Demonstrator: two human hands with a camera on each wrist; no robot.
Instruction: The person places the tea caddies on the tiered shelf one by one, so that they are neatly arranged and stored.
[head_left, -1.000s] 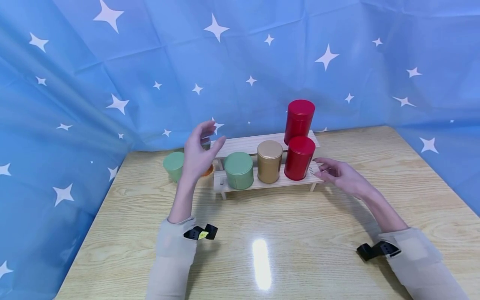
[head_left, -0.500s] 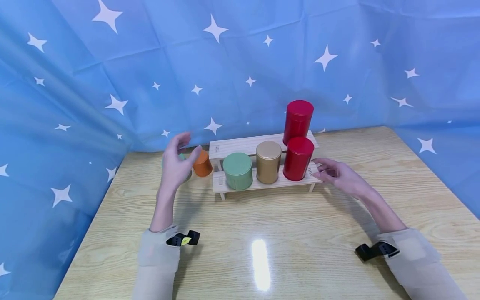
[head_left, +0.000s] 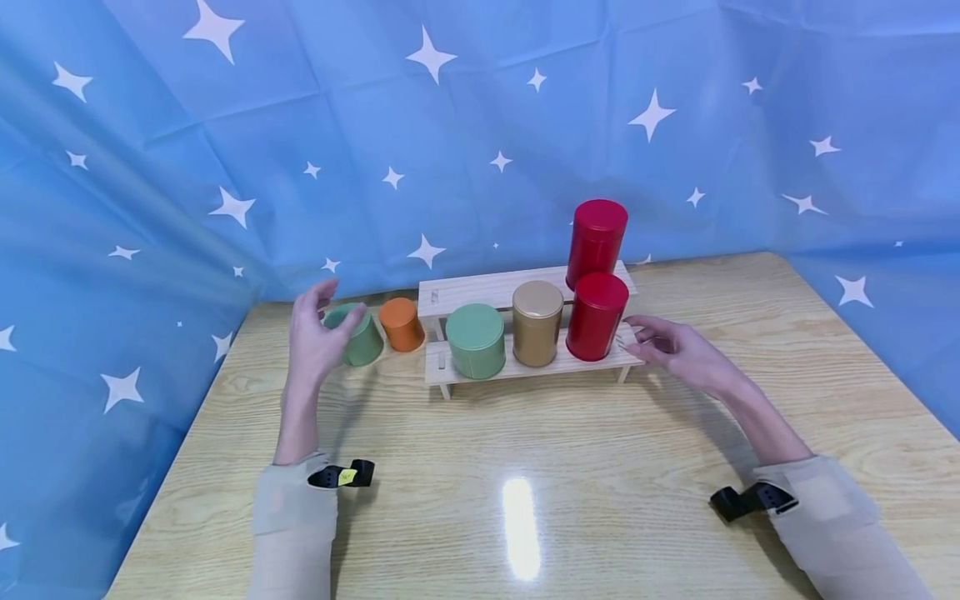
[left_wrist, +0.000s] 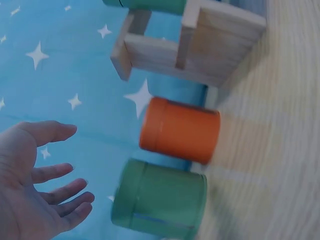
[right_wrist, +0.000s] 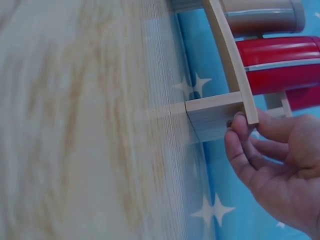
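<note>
The left hand has its thumb and fingers spread wide, holding nothing; it seems to be reaching for the loose green tin, so thumb and fingers would do best to pass round opposite sides of it, then press evenly on the body rather than the lid alone, leaving its neighbour unknocked. The right hand pinches the 3 o'clock end of the wooden rack, apparently steadying it; a light hold without lifting would keep the load level. Seen from the left wrist, the loose green tin lies at 3 o'clock from the left fingertips, with a gap showing between; in the head view the thumb crosses in front of its lid. The orange tin stands just beside, between 2 and 3 o'clock of it. Farther towards 3 o'clock, the rack's lower step bears 3 tins: the wide green tin, the gold tin and the front red tin. At 12 o'clock of the last, the rear red tin stands on the upper step.
</note>
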